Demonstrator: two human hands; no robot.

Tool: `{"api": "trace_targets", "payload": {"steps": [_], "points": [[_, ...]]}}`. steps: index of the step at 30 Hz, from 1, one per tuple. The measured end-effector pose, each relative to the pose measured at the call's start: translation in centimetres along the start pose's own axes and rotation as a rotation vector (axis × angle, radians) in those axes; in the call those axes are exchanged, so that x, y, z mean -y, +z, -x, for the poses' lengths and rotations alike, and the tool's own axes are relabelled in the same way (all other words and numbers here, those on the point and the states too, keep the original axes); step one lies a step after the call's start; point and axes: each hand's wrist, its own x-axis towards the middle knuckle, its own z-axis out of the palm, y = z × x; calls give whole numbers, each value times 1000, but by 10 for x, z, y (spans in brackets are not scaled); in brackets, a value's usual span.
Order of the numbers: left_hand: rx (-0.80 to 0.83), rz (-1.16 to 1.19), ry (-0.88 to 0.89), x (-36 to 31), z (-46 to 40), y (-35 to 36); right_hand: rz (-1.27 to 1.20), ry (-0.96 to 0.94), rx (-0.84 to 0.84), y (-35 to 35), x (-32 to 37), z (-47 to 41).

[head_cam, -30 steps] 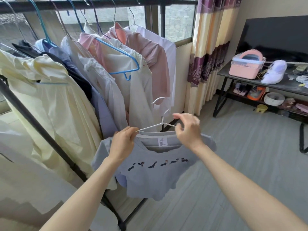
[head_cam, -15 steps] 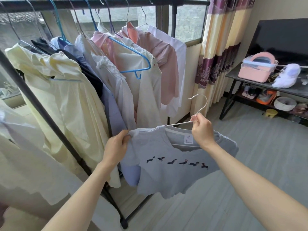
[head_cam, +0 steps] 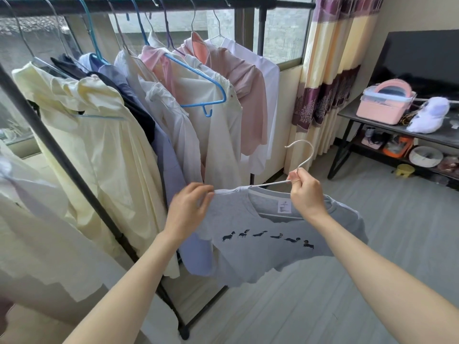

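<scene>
A grey T-shirt with a row of small dark dog prints hangs on a white wire hanger in front of me. My right hand pinches the hanger at the base of its hook, above the collar. My left hand touches the shirt's left shoulder with its fingers loosely spread; the hand is blurred. The hanger's right arm is hidden inside the shirt.
A black clothes rack with several hung garments fills the left, with an empty blue hanger among them. A striped curtain hangs behind. At right stands a dark shelf table with a pink box. Grey floor lies below.
The shirt on its hanger has been lifted and moved right. My right hand slid up to the hook's base. My left hand's fingers have loosened on the shoulder.
</scene>
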Motion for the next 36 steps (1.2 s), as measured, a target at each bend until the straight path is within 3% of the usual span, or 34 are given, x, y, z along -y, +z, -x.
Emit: {"api": "trace_targets", "payload": {"steps": [2,4,7,11,14,17,24,31,34,36], "points": [[22,-34,85,-7,-2,8,-16,-6,13,3,5,2],[13,48,47,-6,-6,10,-29,-13,15,3,6,4],[169,239,-147,-1,-12,9,-26,-45,52,1,4,7],[469,304,-366,6,-12,9,35,-100,82,7,0,10],[541,333,-517,6,-8,10,69,-84,96,8,-2,9],[500,341,-606,11,-4,11,79,-65,123,7,1,9],[293,339,-493,24,9,7,40,117,37,6,-3,1],[149,-61,-602,50,21,8,159,99,-37,1,-9,-2],[244,-83,-610,49,23,13,249,96,123,1,-8,-1],[279,-37,-458,33,20,18,250,113,326,3,-3,0]]}}
